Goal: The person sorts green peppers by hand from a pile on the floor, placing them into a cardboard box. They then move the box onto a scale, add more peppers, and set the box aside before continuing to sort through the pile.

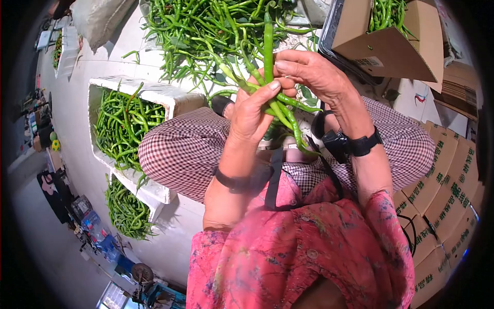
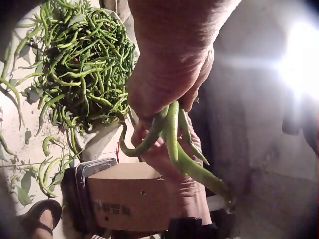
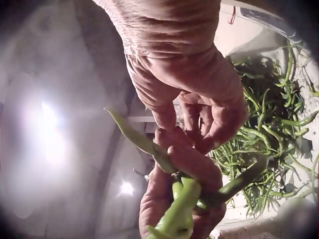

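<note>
In the head view, the left hand grips several long green peppers, its thumb across them; one stands upright above the fingers. Beside that upright pepper is the right hand, its fingers reaching toward the left fingertips. From the left wrist, peppers stick out below the left hand, with the right hand behind. The right wrist view has the right hand with bent fingers close to the left hand's fingertips; no pepper shows in its grasp, though its inner fingers are partly hidden.
A large pepper heap lies ahead on the floor. White foam boxes of peppers stand at the left. An open carton holding peppers is at the upper right, with flattened cardboard at the right.
</note>
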`<state>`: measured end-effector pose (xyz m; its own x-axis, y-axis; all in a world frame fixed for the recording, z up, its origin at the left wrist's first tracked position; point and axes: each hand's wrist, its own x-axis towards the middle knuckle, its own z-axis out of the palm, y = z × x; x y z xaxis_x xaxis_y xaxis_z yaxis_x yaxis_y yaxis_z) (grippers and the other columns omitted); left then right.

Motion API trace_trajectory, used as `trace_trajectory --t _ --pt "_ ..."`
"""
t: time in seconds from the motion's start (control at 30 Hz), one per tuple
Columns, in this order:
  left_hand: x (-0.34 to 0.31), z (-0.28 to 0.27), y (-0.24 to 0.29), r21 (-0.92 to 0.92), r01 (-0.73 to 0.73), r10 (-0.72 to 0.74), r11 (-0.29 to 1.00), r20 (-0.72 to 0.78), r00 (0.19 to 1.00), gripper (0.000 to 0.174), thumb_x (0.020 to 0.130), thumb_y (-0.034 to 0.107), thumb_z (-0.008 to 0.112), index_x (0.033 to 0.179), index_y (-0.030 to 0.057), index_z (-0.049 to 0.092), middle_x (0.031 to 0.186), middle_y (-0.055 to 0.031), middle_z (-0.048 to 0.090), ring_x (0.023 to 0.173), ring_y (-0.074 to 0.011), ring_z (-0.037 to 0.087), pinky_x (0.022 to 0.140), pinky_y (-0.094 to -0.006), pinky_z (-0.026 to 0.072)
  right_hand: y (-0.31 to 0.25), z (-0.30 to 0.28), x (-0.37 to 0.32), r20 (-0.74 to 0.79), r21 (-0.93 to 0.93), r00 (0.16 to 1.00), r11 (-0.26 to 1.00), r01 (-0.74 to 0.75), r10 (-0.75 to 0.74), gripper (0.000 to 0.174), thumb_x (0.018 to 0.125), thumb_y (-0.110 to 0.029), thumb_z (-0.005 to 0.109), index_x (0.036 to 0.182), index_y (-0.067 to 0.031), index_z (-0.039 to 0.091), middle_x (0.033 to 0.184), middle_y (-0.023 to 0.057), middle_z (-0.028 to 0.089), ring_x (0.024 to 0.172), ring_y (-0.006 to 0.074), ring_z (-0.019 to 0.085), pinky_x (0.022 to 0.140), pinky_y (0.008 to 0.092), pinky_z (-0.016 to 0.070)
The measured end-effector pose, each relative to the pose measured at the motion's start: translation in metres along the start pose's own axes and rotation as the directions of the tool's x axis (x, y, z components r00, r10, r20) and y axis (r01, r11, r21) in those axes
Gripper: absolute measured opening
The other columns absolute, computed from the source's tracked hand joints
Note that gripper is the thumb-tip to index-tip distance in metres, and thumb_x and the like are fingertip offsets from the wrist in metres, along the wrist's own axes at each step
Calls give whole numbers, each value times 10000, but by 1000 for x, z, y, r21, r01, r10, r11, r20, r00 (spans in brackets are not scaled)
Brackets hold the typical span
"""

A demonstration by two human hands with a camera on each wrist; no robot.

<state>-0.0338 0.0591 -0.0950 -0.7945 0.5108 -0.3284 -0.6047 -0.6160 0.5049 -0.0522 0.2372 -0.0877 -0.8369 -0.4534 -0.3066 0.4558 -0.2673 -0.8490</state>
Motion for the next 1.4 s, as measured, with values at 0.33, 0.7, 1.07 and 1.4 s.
trace_trajectory --t 0.33,0.7,1.07,1.4 --pt "1 -2 -8 65 39 -28 997 -169 985 349 898 134 627 1191 -21 519 1070 -168 640 953 -259 660 806 -362 567 17 -18 5 -153 84 988 996 20 -7 281 887 -239 648 1037 -5 616 913 20 627 758 63 558 691 207 472" --pt "16 -38 -20 99 -219 237 971 -539 808 146 892 113 615 1003 41 554 775 -48 597 626 -126 560 558 -239 481 -27 23 36 -250 -61 967 998 28 -43 156 912 -208 607 894 -63 553 820 -10 568 757 65 584 627 190 501" --pt "8 -44 -6 -129 -315 231 940 -438 869 162 926 77 501 1067 2 530 927 -112 598 829 -202 596 714 -345 514 -27 56 69 -66 -476 998 879 -30 -2 497 908 -315 600 1279 5 516 1169 85 610 1059 142 566 902 294 452" --pt "3 -27 3 -277 -244 194 929 -197 961 305 942 73 508 1228 -15 450 1136 -180 580 1050 -272 584 925 -400 501 -5 10 18 128 -410 928 871 -272 350 373 879 -307 638 1140 -41 634 793 -30 576 712 58 505 636 219 425"
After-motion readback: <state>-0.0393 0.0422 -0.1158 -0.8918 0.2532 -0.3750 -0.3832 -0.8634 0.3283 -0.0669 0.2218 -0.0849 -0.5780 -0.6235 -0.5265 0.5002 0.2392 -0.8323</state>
